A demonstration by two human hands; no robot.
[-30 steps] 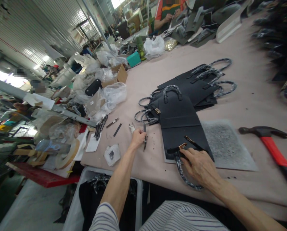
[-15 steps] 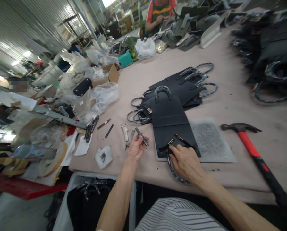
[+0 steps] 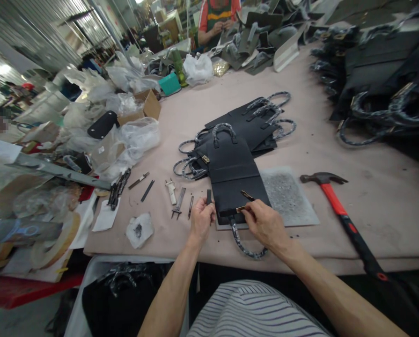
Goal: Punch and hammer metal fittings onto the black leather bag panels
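Note:
A black handbag panel (image 3: 235, 164) lies before me, one wrapped handle (image 3: 224, 131) at its far end and another wrapped handle (image 3: 246, 250) at the near edge. My left hand (image 3: 201, 219) is closed around a dark, flat metal punch-like tool (image 3: 209, 196), beside the panel's left edge. With thumb and fingers, my right hand (image 3: 267, 225) pinches a black strap with a gold metal end (image 3: 240, 209) over the near part of the panel. Just beyond it, a second gold-tipped strap (image 3: 247, 195) rests on the panel. A speckled pale slab (image 3: 290, 196) sits partly under the panel.
A red-and-black claw hammer (image 3: 339, 206) lies at right. Several small metal tools (image 3: 177, 203) are on the left. More black bag pieces (image 3: 237, 114) are stacked behind. A bin (image 3: 90, 276) holding black bags stands below the table edge. Another person (image 3: 218, 21) sits across the table.
My left hand has moved toward the panel and turned its tool more upright. The right hand's strap end has swung round to lie nearly level. The whole view has shifted slightly.

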